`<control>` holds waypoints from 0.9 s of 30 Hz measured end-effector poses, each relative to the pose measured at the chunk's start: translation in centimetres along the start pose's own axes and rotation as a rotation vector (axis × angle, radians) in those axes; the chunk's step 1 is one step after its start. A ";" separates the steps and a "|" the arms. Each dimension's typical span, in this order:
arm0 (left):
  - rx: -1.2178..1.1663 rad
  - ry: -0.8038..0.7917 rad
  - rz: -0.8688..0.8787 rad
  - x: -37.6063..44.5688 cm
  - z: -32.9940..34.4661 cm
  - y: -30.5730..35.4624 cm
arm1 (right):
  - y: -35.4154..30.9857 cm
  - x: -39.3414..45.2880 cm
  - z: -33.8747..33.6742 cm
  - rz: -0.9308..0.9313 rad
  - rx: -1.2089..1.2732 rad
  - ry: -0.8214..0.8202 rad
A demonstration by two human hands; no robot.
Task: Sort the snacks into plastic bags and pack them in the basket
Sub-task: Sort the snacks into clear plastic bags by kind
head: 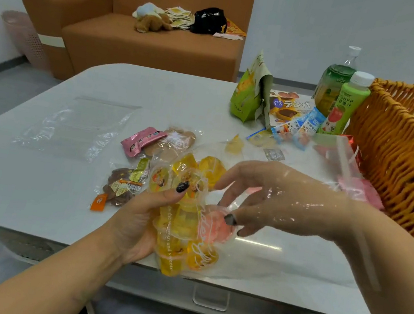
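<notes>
My left hand [136, 224] grips a clear plastic bag [183, 236] from below, thumb pressed on its front. Several yellow jelly cups fill the bag. My right hand [282, 200] is pushed inside the bag's open mouth, with plastic film draped over it. Its thumb and a finger pinch a pink jelly cup [214, 228] among the yellow ones. One loose yellow jelly cup [234, 145] lies further back on the table. The orange wicker basket [398, 164] stands at the right edge with bagged snacks inside.
An empty clear bag [76, 126] lies flat at the left. A pink packet [141, 141] and wrapped cookies [121, 184] sit mid-table. Behind stand a green pouch [247, 95], a chocolate box [288, 107], small blue packets [302, 125] and two bottles [348, 105].
</notes>
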State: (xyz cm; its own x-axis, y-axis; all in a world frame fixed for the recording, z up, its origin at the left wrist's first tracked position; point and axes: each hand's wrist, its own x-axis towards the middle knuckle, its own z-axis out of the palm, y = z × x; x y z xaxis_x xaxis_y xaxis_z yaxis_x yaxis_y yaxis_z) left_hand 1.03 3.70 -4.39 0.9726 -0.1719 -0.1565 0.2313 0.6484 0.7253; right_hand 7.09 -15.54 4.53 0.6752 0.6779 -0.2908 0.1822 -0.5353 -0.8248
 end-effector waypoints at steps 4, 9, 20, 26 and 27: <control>0.022 -0.039 -0.034 0.0 -0.1 -0.2 | 0.2 0.5 0.2 -0.074 0.062 0.194; -0.032 -0.037 -0.089 0.4 -0.5 -0.7 | 0.0 0.8 0.7 -0.139 -0.037 0.148; -0.065 0.107 0.076 0.9 -0.1 0.3 | -1.8 -0.6 -3.5 -0.293 0.389 0.318; -0.124 0.267 0.181 1.2 -0.5 1.6 | 1.7 1.9 -4.1 -0.124 0.520 0.760; -0.124 0.286 0.196 1.2 -0.6 1.8 | 2.8 2.7 -3.8 -0.024 0.379 0.783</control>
State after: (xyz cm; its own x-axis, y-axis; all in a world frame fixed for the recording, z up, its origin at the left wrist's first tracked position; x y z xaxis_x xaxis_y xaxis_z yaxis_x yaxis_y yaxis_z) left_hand 2.61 5.05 -3.68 0.9619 0.1671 -0.2162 0.0241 0.7363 0.6762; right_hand 12.13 -17.12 3.30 0.9970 0.0712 0.0314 0.0468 -0.2268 -0.9728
